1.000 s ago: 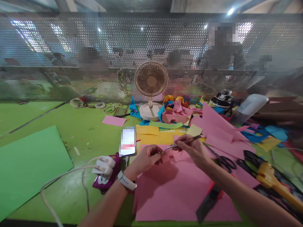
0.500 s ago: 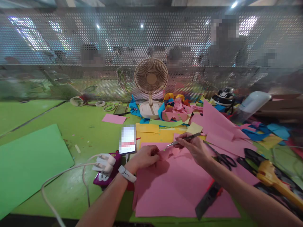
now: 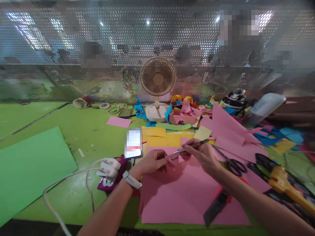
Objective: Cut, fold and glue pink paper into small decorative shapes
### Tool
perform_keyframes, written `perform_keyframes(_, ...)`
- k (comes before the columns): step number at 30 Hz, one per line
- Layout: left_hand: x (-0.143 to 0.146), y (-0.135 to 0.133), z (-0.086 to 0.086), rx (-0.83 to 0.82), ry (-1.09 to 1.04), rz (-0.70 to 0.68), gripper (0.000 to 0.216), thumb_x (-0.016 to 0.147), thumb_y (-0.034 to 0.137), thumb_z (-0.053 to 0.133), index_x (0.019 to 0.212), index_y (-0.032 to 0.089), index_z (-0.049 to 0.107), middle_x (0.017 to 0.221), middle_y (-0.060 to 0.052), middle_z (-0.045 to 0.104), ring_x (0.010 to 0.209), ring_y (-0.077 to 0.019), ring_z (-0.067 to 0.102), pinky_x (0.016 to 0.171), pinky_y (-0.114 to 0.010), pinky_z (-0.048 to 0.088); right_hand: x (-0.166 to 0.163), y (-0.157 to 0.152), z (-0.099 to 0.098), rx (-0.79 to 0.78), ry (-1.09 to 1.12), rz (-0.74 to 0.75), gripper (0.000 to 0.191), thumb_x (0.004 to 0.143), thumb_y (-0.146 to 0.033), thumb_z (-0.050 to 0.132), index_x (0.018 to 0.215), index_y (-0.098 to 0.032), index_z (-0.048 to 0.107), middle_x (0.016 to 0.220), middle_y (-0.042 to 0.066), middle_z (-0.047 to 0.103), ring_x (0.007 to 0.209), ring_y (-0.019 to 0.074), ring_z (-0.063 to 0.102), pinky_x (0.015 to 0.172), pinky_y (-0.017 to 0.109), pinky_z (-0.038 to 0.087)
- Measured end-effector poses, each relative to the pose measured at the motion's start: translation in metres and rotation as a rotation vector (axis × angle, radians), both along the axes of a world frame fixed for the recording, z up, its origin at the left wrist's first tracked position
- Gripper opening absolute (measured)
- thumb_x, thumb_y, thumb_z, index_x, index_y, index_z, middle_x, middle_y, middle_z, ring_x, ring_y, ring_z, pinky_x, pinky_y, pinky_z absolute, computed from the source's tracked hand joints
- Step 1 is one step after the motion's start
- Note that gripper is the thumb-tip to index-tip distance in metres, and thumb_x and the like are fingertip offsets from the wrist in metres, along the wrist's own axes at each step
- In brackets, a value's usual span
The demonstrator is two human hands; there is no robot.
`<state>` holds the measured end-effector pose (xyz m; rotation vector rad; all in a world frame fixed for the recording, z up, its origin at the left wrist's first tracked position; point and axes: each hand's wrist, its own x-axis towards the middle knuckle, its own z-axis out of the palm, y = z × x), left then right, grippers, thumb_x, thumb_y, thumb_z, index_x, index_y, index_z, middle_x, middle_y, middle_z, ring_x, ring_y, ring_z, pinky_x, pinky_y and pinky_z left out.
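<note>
My right hand (image 3: pixel 202 154) is closed around a pair of metal tweezers (image 3: pixel 194 145), pen-like, with the tips pointing left. At the tips shows a tiny green speck, over a small pink paper piece (image 3: pixel 175 160) with pointed edges. My left hand (image 3: pixel 153 161), a white band on its wrist, pinches the left side of that piece; the fingertips are partly hidden. Under both hands lies a stack of large pink paper sheets (image 3: pixel 182 200). A utility knife (image 3: pixel 215 206) rests on the stack below my right forearm, and black scissors (image 3: pixel 235 166) lie to the right of my right hand.
Left of my hands are a lit phone (image 3: pixel 133 144), a purple power strip (image 3: pixel 108 183) with white plugs and cables, and a green sheet (image 3: pixel 34 170). A fan (image 3: pixel 157 78) stands behind, beside folded paper pieces (image 3: pixel 184 113). A yellow-handled tool (image 3: pixel 283 182) lies right.
The tweezers' tips have shifted slightly left and down against the small pink piece, and its angle has changed a little. My left fingers have moved slightly; both hands keep their hold.
</note>
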<state>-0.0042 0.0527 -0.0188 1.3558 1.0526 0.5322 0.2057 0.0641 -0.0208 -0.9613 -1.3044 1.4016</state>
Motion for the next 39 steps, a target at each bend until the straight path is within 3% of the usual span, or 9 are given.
perform_keyframes(10,0.0003,-0.0016,0.0002,-0.017,0.015,0.014,0.004,0.070,0.020,0.053,0.071,0.016,0.053,0.054,0.000,0.062,0.048,-0.0112,0.057,0.046,-0.020,0.037,-0.0003,-0.0011,0.0021,-0.026,0.015,0.030,0.025,0.076,-0.038,0.068,0.079,-0.016,0.057,0.061,0.003,0.068,0.048,0.0137,0.059,0.044,0.024,0.044)
perform_keyframes(30,0.0010,-0.0029,0.0030,-0.016,-0.045,0.022,0.003,0.069,0.014,0.052,0.072,0.015,0.052,0.055,0.000,0.061,0.048,-0.0104,0.055,0.049,-0.021,0.041,-0.0014,-0.0039,0.0036,-0.015,0.003,-0.021,0.025,0.076,-0.037,0.069,0.078,-0.015,0.055,0.060,0.004,0.067,0.050,0.0132,0.060,0.046,0.023,0.046)
perform_keyframes(39,0.0016,-0.0040,0.0069,0.012,-0.060,0.023,0.018,0.077,0.031,0.055,0.070,0.015,0.050,0.053,-0.001,0.060,0.047,-0.0109,0.054,0.048,-0.021,0.040,-0.0008,-0.0043,0.0022,-0.014,0.024,-0.036,0.024,0.075,-0.035,0.070,0.078,-0.015,0.057,0.060,0.004,0.067,0.050,0.0138,0.061,0.047,0.023,0.048)
